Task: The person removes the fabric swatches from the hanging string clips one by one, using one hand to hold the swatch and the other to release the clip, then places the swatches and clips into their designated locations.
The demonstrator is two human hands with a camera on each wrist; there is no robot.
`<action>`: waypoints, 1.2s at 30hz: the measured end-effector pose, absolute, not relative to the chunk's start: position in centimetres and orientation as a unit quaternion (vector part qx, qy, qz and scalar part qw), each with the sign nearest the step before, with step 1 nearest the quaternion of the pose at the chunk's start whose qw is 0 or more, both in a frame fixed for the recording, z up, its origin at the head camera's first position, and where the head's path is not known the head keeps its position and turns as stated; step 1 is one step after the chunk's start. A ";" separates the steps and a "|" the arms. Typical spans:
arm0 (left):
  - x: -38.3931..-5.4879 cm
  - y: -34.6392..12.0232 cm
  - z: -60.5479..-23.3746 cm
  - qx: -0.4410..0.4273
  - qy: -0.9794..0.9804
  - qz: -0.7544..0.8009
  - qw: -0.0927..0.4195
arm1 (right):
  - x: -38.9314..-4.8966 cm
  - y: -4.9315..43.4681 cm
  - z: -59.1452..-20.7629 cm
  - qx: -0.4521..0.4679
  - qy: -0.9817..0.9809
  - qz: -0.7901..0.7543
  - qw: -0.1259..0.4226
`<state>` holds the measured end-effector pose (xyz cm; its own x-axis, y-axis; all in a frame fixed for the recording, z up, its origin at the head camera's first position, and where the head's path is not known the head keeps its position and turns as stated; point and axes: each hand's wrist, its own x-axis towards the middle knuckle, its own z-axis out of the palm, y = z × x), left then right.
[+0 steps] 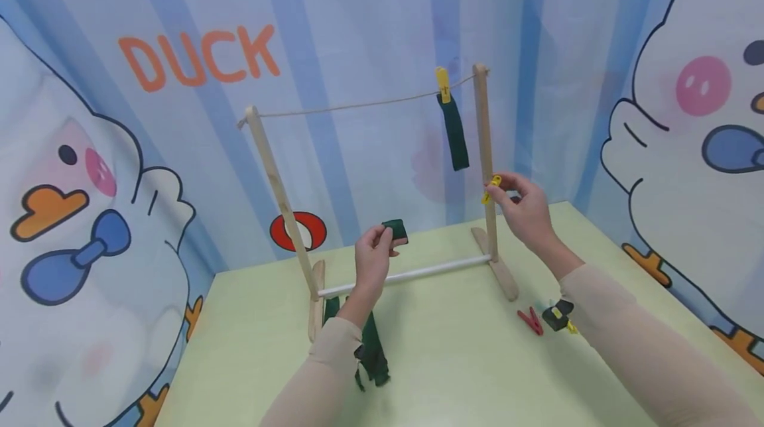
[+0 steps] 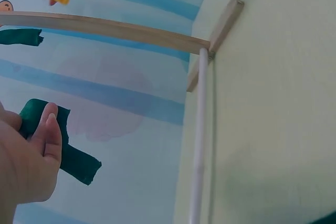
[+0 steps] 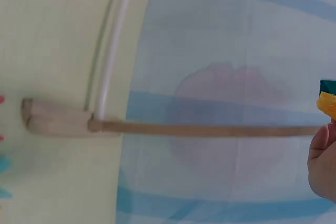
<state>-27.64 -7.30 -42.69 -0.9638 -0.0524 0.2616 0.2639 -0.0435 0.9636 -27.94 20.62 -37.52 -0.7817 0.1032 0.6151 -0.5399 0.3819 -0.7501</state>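
Folded over in my left hand [image 1: 373,256] is a dark green cloth strip [image 1: 395,229], pinched between thumb and fingers; a loose end hangs below the hand in the left wrist view. My right hand [image 1: 528,210] pinches a yellow clothespin [image 1: 492,189] beside the right post of a wooden frame [image 1: 486,148]. A string [image 1: 358,106] runs between the tops of the two posts. Near its right end a second yellow clothespin [image 1: 442,85] holds another green strip [image 1: 455,132], which hangs straight down.
More green strips [image 1: 373,351] lie on the pale table [image 1: 453,361], partly behind the left forearm. A red clothespin [image 1: 530,321] lies at the right, close to the right sleeve. A white bar [image 1: 438,269] joins the frame's feet. A duck-print curtain [image 1: 370,29] stands behind.
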 end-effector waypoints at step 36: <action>-25.3 -9.5 -48.3 -0.018 -0.698 -0.714 0.050 | -22.6 31.8 -47.3 0.015 -0.939 0.328 0.108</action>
